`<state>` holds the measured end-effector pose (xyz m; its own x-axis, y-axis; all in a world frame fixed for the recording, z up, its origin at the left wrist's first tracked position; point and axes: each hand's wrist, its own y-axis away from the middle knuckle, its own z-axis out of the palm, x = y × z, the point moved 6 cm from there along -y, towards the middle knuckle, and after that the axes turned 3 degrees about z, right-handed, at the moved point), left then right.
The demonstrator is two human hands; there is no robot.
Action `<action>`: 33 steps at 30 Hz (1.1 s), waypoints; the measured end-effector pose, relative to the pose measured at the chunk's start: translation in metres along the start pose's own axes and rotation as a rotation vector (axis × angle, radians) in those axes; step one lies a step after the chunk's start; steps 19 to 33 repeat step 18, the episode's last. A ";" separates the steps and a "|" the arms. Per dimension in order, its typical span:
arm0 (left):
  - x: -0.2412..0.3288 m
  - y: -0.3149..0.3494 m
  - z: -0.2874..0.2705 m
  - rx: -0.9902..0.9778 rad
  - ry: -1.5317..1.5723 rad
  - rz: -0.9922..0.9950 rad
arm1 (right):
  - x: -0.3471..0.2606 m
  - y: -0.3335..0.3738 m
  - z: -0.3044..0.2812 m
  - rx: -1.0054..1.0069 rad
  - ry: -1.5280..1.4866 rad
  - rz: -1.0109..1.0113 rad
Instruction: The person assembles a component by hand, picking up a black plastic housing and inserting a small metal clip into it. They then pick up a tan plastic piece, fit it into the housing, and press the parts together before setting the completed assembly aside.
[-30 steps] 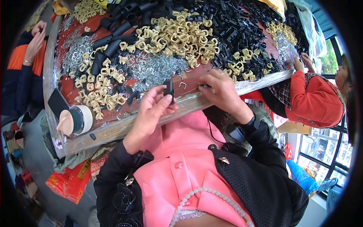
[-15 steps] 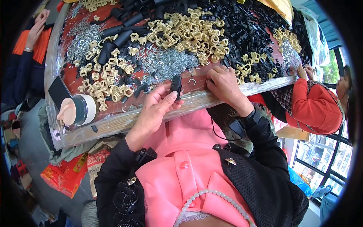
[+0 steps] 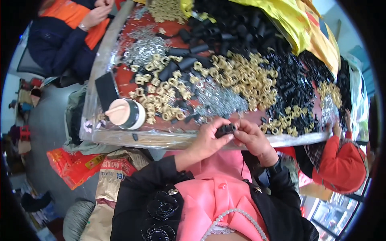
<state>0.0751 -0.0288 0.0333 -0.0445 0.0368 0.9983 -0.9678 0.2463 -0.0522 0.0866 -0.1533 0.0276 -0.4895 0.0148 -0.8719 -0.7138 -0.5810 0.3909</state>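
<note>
My left hand (image 3: 206,140) grips a small black plastic fitting (image 3: 225,129) between thumb and fingers, just over the near edge of the table. Against the right end of the fitting are the pinched fingertips of my right hand (image 3: 254,139); whatever is between them is hidden. Beyond both hands lies a heap of small silvery metal clips (image 3: 219,98). Brass-coloured ring-shaped parts (image 3: 247,76) are piled behind it, with more of these brass parts (image 3: 161,98) scattered to the left.
Black plastic parts (image 3: 291,82) cover the right side of the red table. A tub with a pale lid (image 3: 129,114) and a dark phone (image 3: 107,90) sit at the left. Co-workers are at the left (image 3: 64,36) and right (image 3: 339,164). A yellow bag (image 3: 281,20) drapes the far side.
My right hand has left the tabletop and come to the fitting in my left hand. The fitting has turned from upright to lying sideways. The view has shifted, too.
</note>
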 end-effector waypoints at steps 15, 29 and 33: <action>0.008 0.011 -0.020 0.118 0.074 0.047 | 0.001 -0.021 0.027 -0.008 -0.308 -0.042; -0.003 0.018 -0.028 0.170 -0.084 0.086 | 0.000 -0.028 0.036 -0.059 -0.234 -0.029; -0.003 0.018 -0.028 0.170 -0.084 0.086 | 0.000 -0.028 0.036 -0.059 -0.234 -0.029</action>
